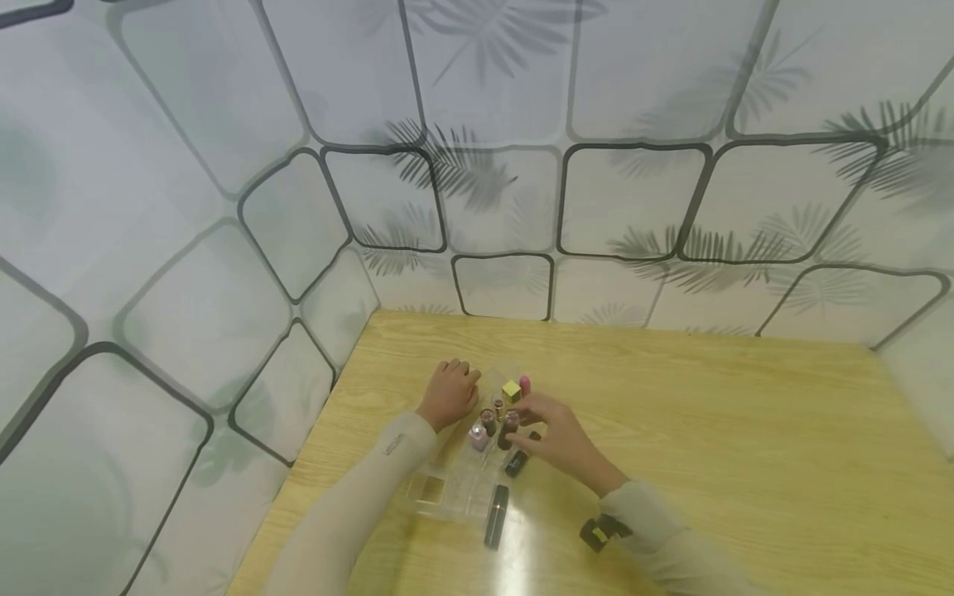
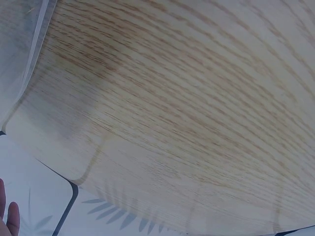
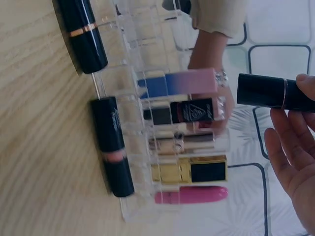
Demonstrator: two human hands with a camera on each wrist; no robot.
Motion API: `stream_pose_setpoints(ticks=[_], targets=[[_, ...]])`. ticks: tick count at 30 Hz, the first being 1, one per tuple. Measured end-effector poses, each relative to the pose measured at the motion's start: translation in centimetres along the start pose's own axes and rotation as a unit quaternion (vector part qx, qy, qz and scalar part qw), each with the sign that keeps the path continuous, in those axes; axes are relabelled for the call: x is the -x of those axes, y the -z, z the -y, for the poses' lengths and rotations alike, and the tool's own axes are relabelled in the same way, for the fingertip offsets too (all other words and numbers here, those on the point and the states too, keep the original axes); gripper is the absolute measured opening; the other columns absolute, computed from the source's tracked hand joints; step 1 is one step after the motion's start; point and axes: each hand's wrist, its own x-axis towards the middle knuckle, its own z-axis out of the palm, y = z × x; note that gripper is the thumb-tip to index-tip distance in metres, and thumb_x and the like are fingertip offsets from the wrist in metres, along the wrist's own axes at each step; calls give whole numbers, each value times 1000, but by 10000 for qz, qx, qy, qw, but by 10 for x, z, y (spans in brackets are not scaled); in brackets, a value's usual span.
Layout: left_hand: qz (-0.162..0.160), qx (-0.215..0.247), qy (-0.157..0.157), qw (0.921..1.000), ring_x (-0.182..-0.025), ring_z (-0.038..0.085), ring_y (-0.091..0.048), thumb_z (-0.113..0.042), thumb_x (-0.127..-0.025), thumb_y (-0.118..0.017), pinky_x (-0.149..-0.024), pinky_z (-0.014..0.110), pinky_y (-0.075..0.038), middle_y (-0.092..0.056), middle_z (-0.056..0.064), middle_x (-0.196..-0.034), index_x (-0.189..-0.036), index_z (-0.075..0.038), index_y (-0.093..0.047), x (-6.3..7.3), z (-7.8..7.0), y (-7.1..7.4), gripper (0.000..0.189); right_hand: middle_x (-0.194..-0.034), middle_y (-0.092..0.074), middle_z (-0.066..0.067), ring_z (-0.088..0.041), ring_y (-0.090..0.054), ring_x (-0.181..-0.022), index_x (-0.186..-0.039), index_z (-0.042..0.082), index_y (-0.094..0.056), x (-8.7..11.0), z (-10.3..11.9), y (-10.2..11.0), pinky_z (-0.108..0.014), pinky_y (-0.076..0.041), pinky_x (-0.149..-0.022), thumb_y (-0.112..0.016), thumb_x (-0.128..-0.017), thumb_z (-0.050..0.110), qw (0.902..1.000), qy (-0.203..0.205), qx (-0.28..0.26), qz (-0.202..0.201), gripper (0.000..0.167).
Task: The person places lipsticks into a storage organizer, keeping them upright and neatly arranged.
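Observation:
My right hand (image 1: 559, 434) pinches a black lipstick tube (image 3: 261, 91) between thumb and fingers, above the clear plastic organizer (image 1: 465, 488). My left hand (image 1: 450, 393) is at the organizer's far left side, its fingers loosely bent; whether it touches the wall cannot be told. Standing in the organizer's slots are a pink-and-blue tube (image 3: 182, 84), a black tube with a triangle mark (image 3: 194, 111), a slim rose-gold tube (image 3: 182, 142), a gold-and-black lipstick (image 3: 192, 170) and a bright pink tube (image 3: 197, 194). In the left wrist view only fingertips (image 2: 13, 216) show.
Two black lipstick tubes lie on the wooden table (image 1: 708, 430) to the organizer's right: one with a copper band (image 3: 83, 34), one with a pink band (image 3: 112, 147). A patterned wall (image 1: 507, 285) borders the table at the back and left.

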Motion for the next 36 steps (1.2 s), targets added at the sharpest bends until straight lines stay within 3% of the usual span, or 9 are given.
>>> stream_pose_setpoints(ticks=[12,18,23,26,36], targets=[[-84,-303,-97,9995,-74,16,-53,-24,-84,-61,-73,31,-44,-59,0,-78,-90,-14,-64,0,1,-2,12,-94,-68,-9,-19,-65,-81,-101,0,-65,-4,-4,-41,-29,-55,-75,-76,-71,4,9989,275,336,-169,32],[-132,-286,-75,9995,-72,16,-51,-24,-83,-61,-72,32,-43,-58,0,-77,-89,-15,-63,1,1,-3,10,-94,-66,-8,-17,-64,-80,-100,1,-64,0,-4,-58,-24,-54,-75,-77,-69,2,9981,272,359,-417,34],[-208,-151,-86,9996,-72,17,-51,-22,-82,-62,-72,33,-44,-57,0,-76,-87,-14,-63,1,1,-2,9,-90,-67,-7,-16,-63,-77,-97,2,-62,2,-8,-69,-28,-55,-72,-77,-68,0,9960,484,444,-610,33],[-152,-150,-77,9997,-73,17,-51,-22,-82,-62,-72,33,-44,-57,1,-76,-87,-14,-62,1,1,-1,9,-88,-66,-6,-15,-62,-77,-95,3,-62,3,-12,-76,-29,-54,-71,-77,-68,0,9941,664,438,-738,31],[71,-114,24,9999,-74,17,-51,-21,-83,-61,-74,33,-44,-56,1,-77,-87,-13,-61,0,-1,2,9,-88,-66,-2,-13,-61,-82,-92,6,-64,8,-16,-89,-24,-52,-77,-80,-65,7,9821,887,1141,-1209,32]])
